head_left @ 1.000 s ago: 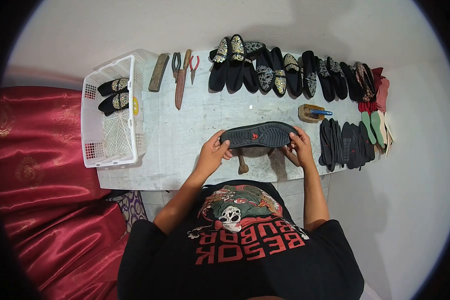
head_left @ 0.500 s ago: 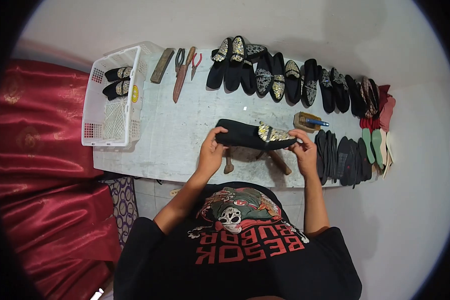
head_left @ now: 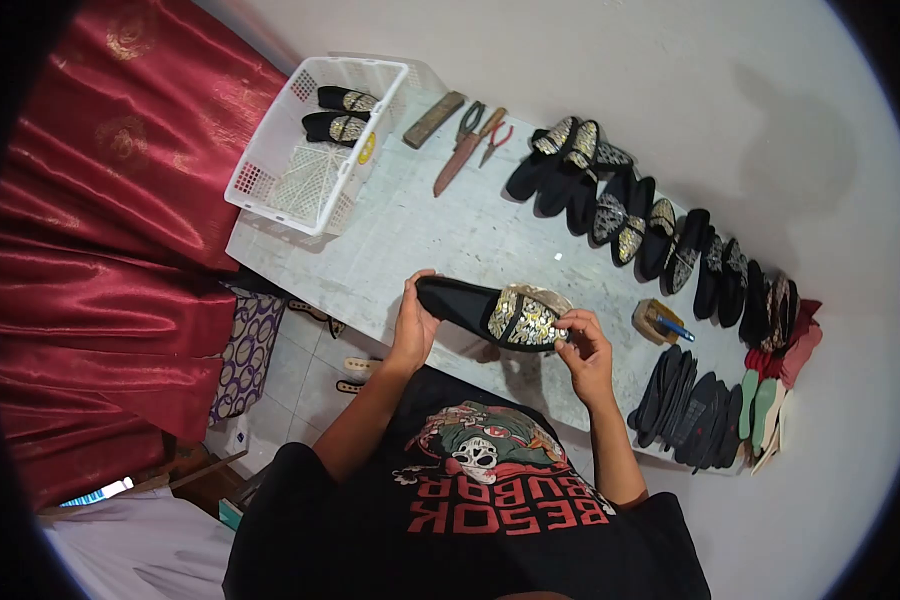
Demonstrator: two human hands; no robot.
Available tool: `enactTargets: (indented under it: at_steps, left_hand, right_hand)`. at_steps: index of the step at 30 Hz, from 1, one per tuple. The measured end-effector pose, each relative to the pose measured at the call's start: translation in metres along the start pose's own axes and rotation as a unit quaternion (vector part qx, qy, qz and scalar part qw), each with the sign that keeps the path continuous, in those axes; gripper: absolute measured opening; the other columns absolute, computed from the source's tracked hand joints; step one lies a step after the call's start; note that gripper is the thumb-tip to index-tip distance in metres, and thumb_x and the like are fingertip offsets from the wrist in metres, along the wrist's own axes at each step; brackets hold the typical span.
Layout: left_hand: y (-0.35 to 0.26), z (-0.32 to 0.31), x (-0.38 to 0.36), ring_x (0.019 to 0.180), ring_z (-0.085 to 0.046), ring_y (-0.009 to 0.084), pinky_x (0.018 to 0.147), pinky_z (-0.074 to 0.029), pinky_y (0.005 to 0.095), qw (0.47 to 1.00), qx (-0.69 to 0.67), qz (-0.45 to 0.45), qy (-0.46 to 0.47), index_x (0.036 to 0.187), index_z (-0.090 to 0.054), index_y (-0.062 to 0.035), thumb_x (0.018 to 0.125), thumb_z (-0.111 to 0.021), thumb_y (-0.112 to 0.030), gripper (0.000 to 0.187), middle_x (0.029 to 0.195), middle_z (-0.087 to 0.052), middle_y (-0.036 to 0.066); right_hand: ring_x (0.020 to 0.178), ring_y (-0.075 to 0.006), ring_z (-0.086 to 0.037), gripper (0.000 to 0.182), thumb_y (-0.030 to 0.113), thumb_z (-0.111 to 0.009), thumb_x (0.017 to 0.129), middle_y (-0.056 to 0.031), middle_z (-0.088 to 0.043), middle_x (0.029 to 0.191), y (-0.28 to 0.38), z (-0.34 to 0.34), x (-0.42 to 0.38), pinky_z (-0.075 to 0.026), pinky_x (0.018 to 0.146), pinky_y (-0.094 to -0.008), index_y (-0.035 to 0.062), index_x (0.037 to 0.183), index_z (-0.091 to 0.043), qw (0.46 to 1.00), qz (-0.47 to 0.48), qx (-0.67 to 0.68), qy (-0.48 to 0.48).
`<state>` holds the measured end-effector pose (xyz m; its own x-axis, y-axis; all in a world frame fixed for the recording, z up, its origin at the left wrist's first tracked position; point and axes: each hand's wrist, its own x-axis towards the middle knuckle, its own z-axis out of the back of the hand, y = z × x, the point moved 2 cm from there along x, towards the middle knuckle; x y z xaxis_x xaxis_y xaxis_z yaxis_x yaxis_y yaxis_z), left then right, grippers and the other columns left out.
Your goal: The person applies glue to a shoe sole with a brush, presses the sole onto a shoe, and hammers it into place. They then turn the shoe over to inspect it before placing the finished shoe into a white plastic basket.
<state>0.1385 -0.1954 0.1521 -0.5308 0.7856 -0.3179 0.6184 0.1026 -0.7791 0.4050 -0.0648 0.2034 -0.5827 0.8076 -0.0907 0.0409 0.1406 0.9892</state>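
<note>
A black slip-on shoe (head_left: 460, 303) with a gold and silver patterned upper is held above the table's front edge. My left hand (head_left: 415, 328) is closed around its heel end. At the toe, my right hand (head_left: 585, 357) pinches the patterned front between thumb and fingers. The decorated top faces up towards me. A pale curved edge shows behind the shoe, and I cannot make out what it belongs to.
A white plastic basket (head_left: 238, 190) holding two similar shoes stands at the table's left. Beyond lie a sheathed knife (head_left: 457, 165), pliers (head_left: 494, 140) and a block (head_left: 433, 120). Shoes (head_left: 630, 235) line the back; a glue container (head_left: 653, 322) and black soles (head_left: 665, 395) sit right.
The view has swung left and tilted, showing more floor and curtain. The shoe has turned so its patterned top shows more fully, and my right fingers have moved onto the top of the toe.
</note>
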Motion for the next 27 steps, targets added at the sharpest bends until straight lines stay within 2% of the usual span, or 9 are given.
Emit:
enactTargets:
  at_steps: [2, 5, 6, 10, 15, 19, 23, 25, 27]
  left_hand:
    - [-0.009, 0.015, 0.001, 0.122, -0.058, 0.0216, 0.11, -0.044, 0.0384, 0.998, -0.06, -0.004, -0.026, 0.133, -0.05, -0.0069, 0.113, -0.028, -0.05, 0.052, 0.126, -0.059, 0.011]
    - [-0.024, 0.042, 0.013, 0.119, -0.059, 0.0213, 0.108, -0.045, 0.0377, 0.998, -0.053, -0.034, -0.024, 0.131, -0.05, -0.0078, 0.114, -0.03, -0.049, 0.049, 0.123, -0.06, 0.01]
    - [-0.031, 0.052, 0.019, 0.118, -0.059, 0.02, 0.107, -0.046, 0.0362, 0.998, -0.059, -0.024, -0.027, 0.131, -0.05, -0.0082, 0.114, -0.031, -0.047, 0.047, 0.121, -0.06, 0.009]
    - [-0.07, 0.088, 0.049, 0.114, -0.06, 0.0185, 0.105, -0.046, 0.0351, 0.997, -0.042, -0.028, -0.054, 0.131, -0.05, -0.0085, 0.114, -0.033, -0.046, 0.045, 0.119, -0.06, 0.008]
    - [-0.152, 0.143, 0.113, 0.109, -0.06, 0.0167, 0.101, -0.047, 0.0327, 0.994, -0.023, -0.072, -0.077, 0.126, -0.054, -0.0088, 0.112, -0.04, -0.046, 0.043, 0.115, -0.061, 0.006]
    - [-0.231, 0.18, 0.174, 0.107, -0.062, 0.0168, 0.099, -0.048, 0.0318, 0.985, -0.025, -0.151, -0.085, 0.12, -0.059, -0.0071, 0.112, -0.041, -0.042, 0.04, 0.112, -0.064, 0.006]
    - [-0.303, 0.204, 0.232, 0.107, -0.063, 0.0174, 0.099, -0.048, 0.0324, 0.987, -0.037, -0.136, -0.073, 0.12, -0.061, -0.0072, 0.111, -0.043, -0.044, 0.042, 0.111, -0.065, 0.007]
    - [-0.314, 0.236, 0.273, 0.109, -0.065, 0.0187, 0.1, -0.05, 0.0332, 0.989, -0.019, -0.132, -0.064, 0.122, -0.061, -0.0068, 0.108, -0.046, -0.046, 0.044, 0.115, -0.067, 0.008]
    - [-0.315, 0.262, 0.309, 0.111, -0.066, 0.0215, 0.101, -0.051, 0.0348, 0.983, -0.073, -0.077, -0.149, 0.124, -0.061, -0.0064, 0.105, -0.049, -0.047, 0.046, 0.12, -0.068, 0.009]
  right_hand:
    - [0.113, -0.0107, -0.055, 0.029, -0.008, -0.07, 0.089, -0.0031, -0.05, 0.126, -0.009, -0.013, 0.005, -0.046, 0.074, -0.0193, 0.0019, 0.116, -0.07, 0.999, -0.029, -0.008, 0.028]
    - [0.115, -0.0117, -0.054, 0.032, -0.01, -0.07, 0.088, -0.0033, -0.05, 0.126, -0.007, -0.048, 0.016, -0.047, 0.079, -0.0196, 0.002, 0.118, -0.07, 0.998, -0.048, -0.015, 0.04]
    - [0.117, -0.0141, -0.054, 0.033, -0.012, -0.069, 0.088, -0.0043, -0.05, 0.125, -0.01, -0.061, 0.022, -0.048, 0.09, -0.0229, 0.0018, 0.118, -0.071, 0.998, -0.039, -0.005, 0.04]
    - [0.119, -0.019, -0.053, 0.035, -0.016, -0.065, 0.085, -0.0063, -0.05, 0.123, -0.028, -0.12, 0.053, -0.042, 0.105, -0.0308, 0.0001, 0.115, -0.07, 0.998, 0.018, -0.048, 0.027]
    - [0.121, -0.0199, -0.053, 0.037, -0.016, -0.065, 0.084, -0.0069, -0.048, 0.124, -0.028, -0.21, 0.111, -0.044, 0.105, -0.0312, 0.0006, 0.117, -0.067, 0.996, 0.03, -0.074, 0.028]
    - [0.119, -0.0212, -0.058, 0.052, -0.016, -0.064, 0.086, -0.0068, -0.042, 0.133, -0.021, -0.286, 0.176, -0.051, 0.097, -0.031, 0.0057, 0.132, -0.053, 0.995, 0.077, 0.0, 0.07]
    - [0.12, -0.022, -0.06, 0.072, -0.017, -0.062, 0.086, -0.0123, -0.04, 0.155, -0.018, -0.348, 0.258, -0.051, 0.098, -0.0338, 0.0068, 0.151, -0.041, 0.997, 0.036, -0.013, 0.07]
    - [0.124, -0.0252, -0.06, 0.066, -0.014, -0.06, 0.085, -0.0175, -0.051, 0.148, -0.024, -0.379, 0.298, -0.048, 0.103, -0.0328, 0.0009, 0.147, -0.045, 0.993, -0.043, -0.076, 0.084]
    - [0.121, -0.0262, -0.062, 0.059, -0.012, -0.054, 0.084, -0.019, -0.06, 0.138, -0.05, -0.405, 0.343, -0.049, 0.103, -0.034, -0.0035, 0.143, -0.05, 0.977, 0.055, -0.187, 0.091]
